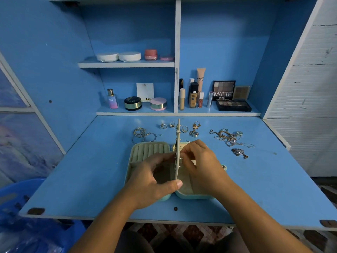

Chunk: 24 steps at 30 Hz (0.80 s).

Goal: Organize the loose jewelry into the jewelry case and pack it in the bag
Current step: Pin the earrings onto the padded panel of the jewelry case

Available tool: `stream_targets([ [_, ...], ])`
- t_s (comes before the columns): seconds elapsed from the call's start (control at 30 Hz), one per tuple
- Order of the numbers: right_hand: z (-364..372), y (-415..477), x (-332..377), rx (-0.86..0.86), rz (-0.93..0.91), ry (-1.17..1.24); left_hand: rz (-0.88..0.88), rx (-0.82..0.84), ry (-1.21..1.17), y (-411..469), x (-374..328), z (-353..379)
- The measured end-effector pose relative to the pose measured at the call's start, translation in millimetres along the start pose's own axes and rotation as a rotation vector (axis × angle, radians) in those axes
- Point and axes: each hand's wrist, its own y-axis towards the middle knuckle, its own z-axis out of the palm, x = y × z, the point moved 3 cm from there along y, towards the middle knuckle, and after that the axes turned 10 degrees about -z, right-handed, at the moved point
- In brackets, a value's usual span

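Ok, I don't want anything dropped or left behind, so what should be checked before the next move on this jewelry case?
1. Jewelry case lies open on the desk: ok.
2. Left hand grips the divider panel upright: ok.
3. Small piece pinched by the right hand at the panel, fastened: cannot tell.
4. Hoops, rings, necklace tangle and pendant packed: not ok, all loose on the desk.
5. Ring rolls free: ok.
6. Bag within reach: cannot tell, none in view.

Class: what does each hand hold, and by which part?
The left hand grips the upright panel of the jewelry case by its near edge. The right hand pinches a small item at the panel, unidentifiable.
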Motion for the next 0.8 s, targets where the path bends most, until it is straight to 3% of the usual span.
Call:
stream_targets([
  [0.5, -1.2, 3.0, 9.3, 0.038, 0.045, -0.092, 0.049, -0.01, 0.053, 0.4, -0.8, 1.3],
  [0.63, 7.8, -2.1, 9.8, -0.052, 0.032, -0.116, 0.063, -0.016, 0.03, 0.4, -1.9, 0.3],
  [0.8, 7.0, -9.8, 2.4, -0.109, 0.181, 0.146, 0.059, -0.017, -0.001, -0.4, -3.0, 0.2],
])
